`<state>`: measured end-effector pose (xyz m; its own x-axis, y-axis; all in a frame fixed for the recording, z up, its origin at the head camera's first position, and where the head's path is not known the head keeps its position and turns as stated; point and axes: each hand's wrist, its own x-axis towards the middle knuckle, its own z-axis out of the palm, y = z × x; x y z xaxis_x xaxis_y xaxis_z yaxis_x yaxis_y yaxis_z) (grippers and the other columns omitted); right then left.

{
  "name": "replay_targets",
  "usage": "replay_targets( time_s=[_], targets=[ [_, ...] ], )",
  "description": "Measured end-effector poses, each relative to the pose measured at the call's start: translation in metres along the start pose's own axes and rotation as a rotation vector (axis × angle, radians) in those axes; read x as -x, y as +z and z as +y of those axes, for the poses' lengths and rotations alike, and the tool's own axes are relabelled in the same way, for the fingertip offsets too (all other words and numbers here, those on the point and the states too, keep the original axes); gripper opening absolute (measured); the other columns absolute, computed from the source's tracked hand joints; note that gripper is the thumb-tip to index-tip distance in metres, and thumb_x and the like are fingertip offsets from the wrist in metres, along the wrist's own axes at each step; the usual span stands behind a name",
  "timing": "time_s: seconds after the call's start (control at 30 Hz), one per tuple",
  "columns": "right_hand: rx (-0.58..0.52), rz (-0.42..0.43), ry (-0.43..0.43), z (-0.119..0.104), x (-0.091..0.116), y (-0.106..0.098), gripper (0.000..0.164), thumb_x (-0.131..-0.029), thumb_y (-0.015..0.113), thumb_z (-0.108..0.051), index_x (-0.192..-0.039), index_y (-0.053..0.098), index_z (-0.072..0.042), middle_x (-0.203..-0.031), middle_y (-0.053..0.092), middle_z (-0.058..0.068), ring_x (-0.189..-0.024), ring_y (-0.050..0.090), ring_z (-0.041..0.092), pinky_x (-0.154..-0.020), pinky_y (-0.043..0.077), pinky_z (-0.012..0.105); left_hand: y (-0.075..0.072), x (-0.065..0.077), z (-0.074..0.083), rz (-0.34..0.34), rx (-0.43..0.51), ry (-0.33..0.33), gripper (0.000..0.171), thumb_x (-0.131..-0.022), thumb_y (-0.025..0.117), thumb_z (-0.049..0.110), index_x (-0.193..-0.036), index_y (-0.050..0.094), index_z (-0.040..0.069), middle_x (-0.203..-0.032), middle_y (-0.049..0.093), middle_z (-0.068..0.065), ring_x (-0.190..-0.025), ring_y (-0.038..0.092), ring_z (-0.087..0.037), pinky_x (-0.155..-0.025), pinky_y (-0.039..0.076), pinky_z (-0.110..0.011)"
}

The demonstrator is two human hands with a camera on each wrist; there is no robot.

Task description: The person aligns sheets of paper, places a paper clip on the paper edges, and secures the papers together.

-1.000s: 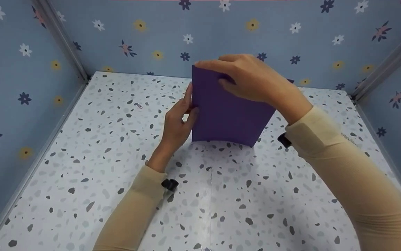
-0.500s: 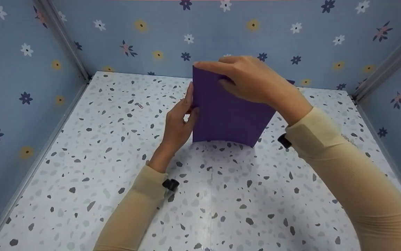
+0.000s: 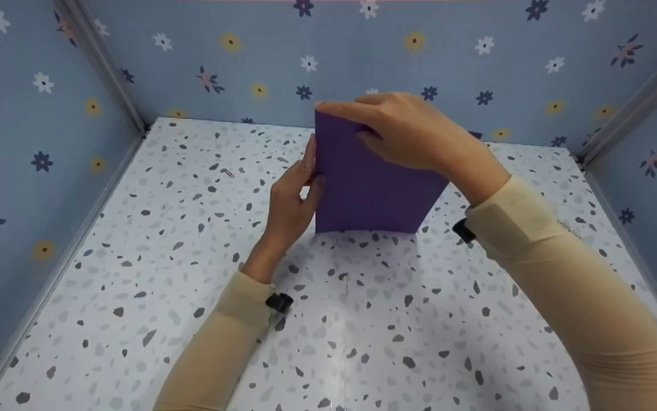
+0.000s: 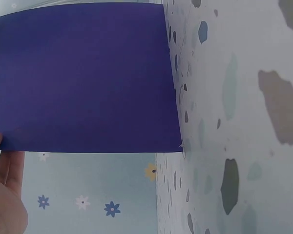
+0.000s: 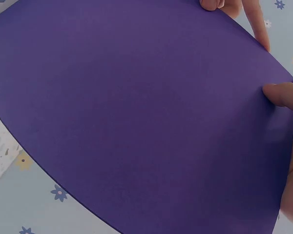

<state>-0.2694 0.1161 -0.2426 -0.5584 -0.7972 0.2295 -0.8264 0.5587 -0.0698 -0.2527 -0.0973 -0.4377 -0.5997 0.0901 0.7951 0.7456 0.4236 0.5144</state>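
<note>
Pinching purple sheet: left grip clamped on side edge, right grip on top edge.

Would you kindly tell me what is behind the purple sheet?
The left hand reaches partly behind the purple sheet; the floral wall shows beyond its top. Whatever the sheet covers is hidden.

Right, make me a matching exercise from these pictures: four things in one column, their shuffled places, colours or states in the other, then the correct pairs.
Column one:
1. Left hand
2. Right hand
3. Sheet
4. Paper clip

Column two:
A. Purple and held upright
B. Pinching the sheet's side edge
C. Lying on the table
D. At the sheet's top edge

Pairs: 1-B, 2-D, 3-A, 4-C
</note>
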Motion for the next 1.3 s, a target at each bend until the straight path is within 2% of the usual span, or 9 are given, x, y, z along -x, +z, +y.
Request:
replay_targets(
  time_s=[0.23, 0.43, 0.7, 0.87, 0.97, 1.13, 1.3],
  targets=[
    [-0.013, 0.030, -0.021, 0.002, 0.000, 0.002, 0.063, -0.107, 0.056, -0.002, -0.161, 0.049, -0.034, -0.127, 0.072, 0.017, -0.096, 0.070, 0.034, -0.085, 0.056, 0.050, 0.001, 0.001, -0.003, 0.029, -0.010, 0.045, 0.066, -0.108, 0.059, 0.006, -0.168, 0.033, 0.019, -0.095, 0.062, -0.011, -0.086, 0.064, -0.021, -0.078, 0.056, -0.033],
    [-0.005, 0.047, -0.035, 0.003, 0.001, 0.002, 0.061, -0.107, 0.057, -0.003, -0.160, 0.051, -0.033, -0.113, 0.073, 0.017, -0.085, 0.067, 0.033, -0.078, 0.055, 0.048, 0.003, 0.001, -0.006, 0.054, -0.038, 0.073, 0.071, -0.108, 0.061, 0.005, -0.168, 0.032, 0.028, -0.093, 0.062, -0.010, -0.082, 0.061, -0.021, -0.074, 0.054, -0.033],
    [0.008, 0.063, -0.033, 0.004, 0.004, 0.001, 0.060, -0.107, 0.059, -0.005, -0.158, 0.052, -0.037, -0.106, 0.073, 0.017, -0.080, 0.066, 0.032, -0.075, 0.056, 0.048, 0.003, 0.002, -0.005, 0.055, -0.049, 0.074, 0.066, -0.109, 0.060, 0.007, -0.168, 0.035, 0.023, -0.097, 0.065, -0.011, -0.081, 0.060, -0.020, -0.074, 0.052, -0.033],
    [0.013, 0.050, -0.022, 0.005, 0.006, 0.000, 0.062, -0.108, 0.059, -0.005, -0.159, 0.051, -0.039, -0.115, 0.075, 0.017, -0.088, 0.071, 0.035, -0.081, 0.058, 0.051, 0.003, 0.003, -0.006, 0.056, -0.054, 0.076, 0.072, -0.109, 0.061, 0.007, -0.169, 0.030, 0.032, -0.100, 0.067, -0.012, -0.085, 0.064, -0.021, -0.075, 0.055, -0.033],
    [0.024, 0.043, -0.012, 0.006, 0.009, -0.001, 0.062, -0.109, 0.059, -0.006, -0.160, 0.049, -0.039, -0.121, 0.074, 0.018, -0.091, 0.072, 0.036, -0.083, 0.058, 0.052, 0.003, 0.003, -0.006, 0.057, -0.056, 0.080, 0.073, -0.108, 0.061, 0.007, -0.169, 0.029, 0.034, -0.102, 0.068, -0.012, -0.087, 0.065, -0.021, -0.076, 0.058, -0.034],
    [0.027, 0.055, -0.018, 0.007, 0.011, -0.001, 0.062, -0.109, 0.058, -0.006, -0.160, 0.048, -0.040, -0.112, 0.074, 0.018, -0.073, 0.062, 0.032, -0.073, 0.053, 0.047, 0.003, 0.002, -0.006, 0.041, -0.070, 0.071, 0.070, -0.109, 0.059, 0.008, -0.169, 0.029, 0.028, -0.099, 0.066, -0.012, -0.085, 0.063, -0.021, -0.075, 0.055, -0.034],
    [0.023, 0.053, -0.016, 0.007, 0.011, -0.001, 0.063, -0.109, 0.056, -0.006, -0.160, 0.047, -0.041, -0.116, 0.075, 0.017, -0.070, 0.060, 0.030, -0.071, 0.051, 0.045, 0.002, 0.003, -0.004, 0.028, -0.073, 0.050, 0.066, -0.110, 0.058, 0.009, -0.169, 0.031, 0.022, -0.098, 0.066, -0.012, -0.084, 0.063, -0.021, -0.074, 0.056, -0.036]
  ],
)
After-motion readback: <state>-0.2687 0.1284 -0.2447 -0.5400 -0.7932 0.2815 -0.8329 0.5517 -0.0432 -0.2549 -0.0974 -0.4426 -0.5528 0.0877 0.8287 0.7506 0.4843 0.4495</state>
